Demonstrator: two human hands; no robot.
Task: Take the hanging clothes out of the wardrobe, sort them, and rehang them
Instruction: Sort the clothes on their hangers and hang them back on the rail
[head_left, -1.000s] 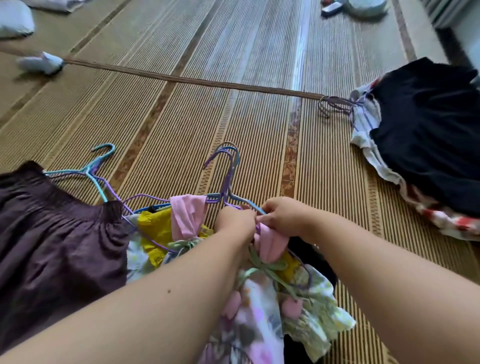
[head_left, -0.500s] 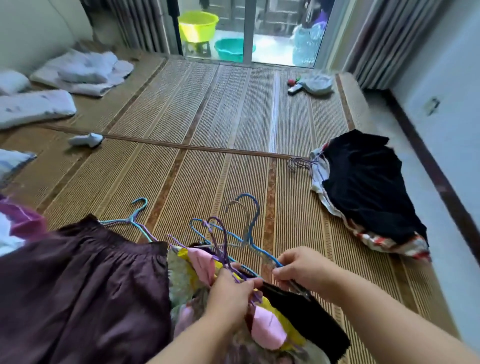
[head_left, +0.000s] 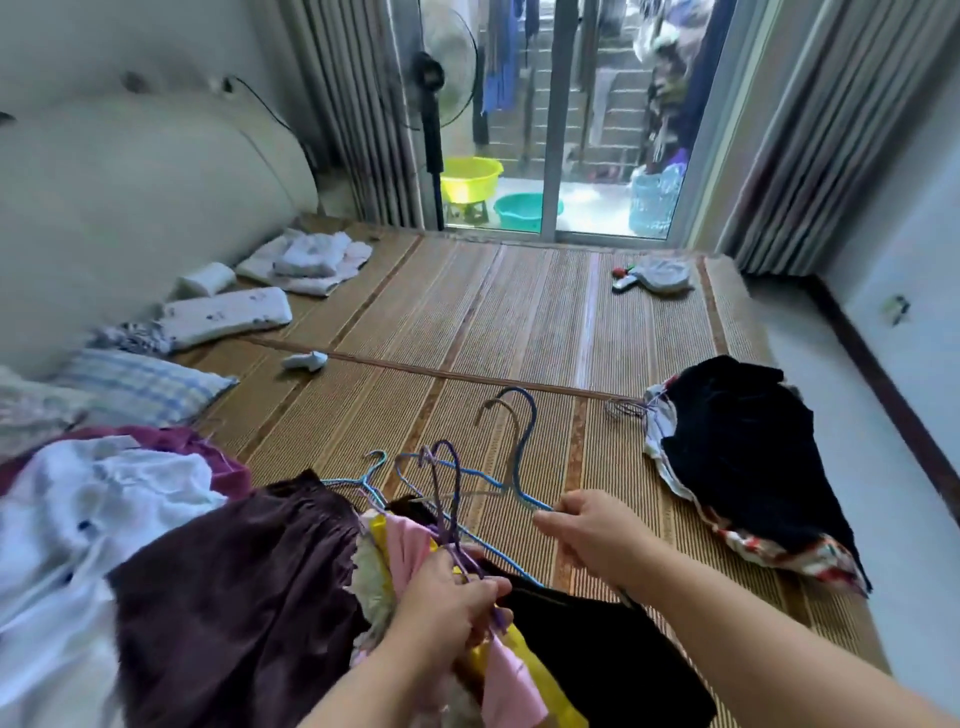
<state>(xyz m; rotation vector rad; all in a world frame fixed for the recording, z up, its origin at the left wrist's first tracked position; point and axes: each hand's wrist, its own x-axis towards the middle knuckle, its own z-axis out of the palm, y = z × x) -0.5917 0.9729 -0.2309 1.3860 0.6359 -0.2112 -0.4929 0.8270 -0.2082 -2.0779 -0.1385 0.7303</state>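
A heap of clothes on wire hangers lies on the woven mat in front of me. My left hand is closed around a purple hanger that carries a pink and yellow garment. My right hand grips the arm of a blue hanger, lifted above the mat, with a black garment under it. A dark purple skirt on a light blue hanger lies to the left. A second pile, topped by a black garment, rests at the right with its hanger hooks pointing left.
White and magenta clothes are heaped at the left beside pillows. A small white object lies on the mat. Folded towels and a cloth with small items sit farther off. A fan stands by the glass door.
The view has tilted up from the mat to the whole room. My hands have drawn apart: the right has pulled the blue hanger to the right, out of the bundle that the left holds.
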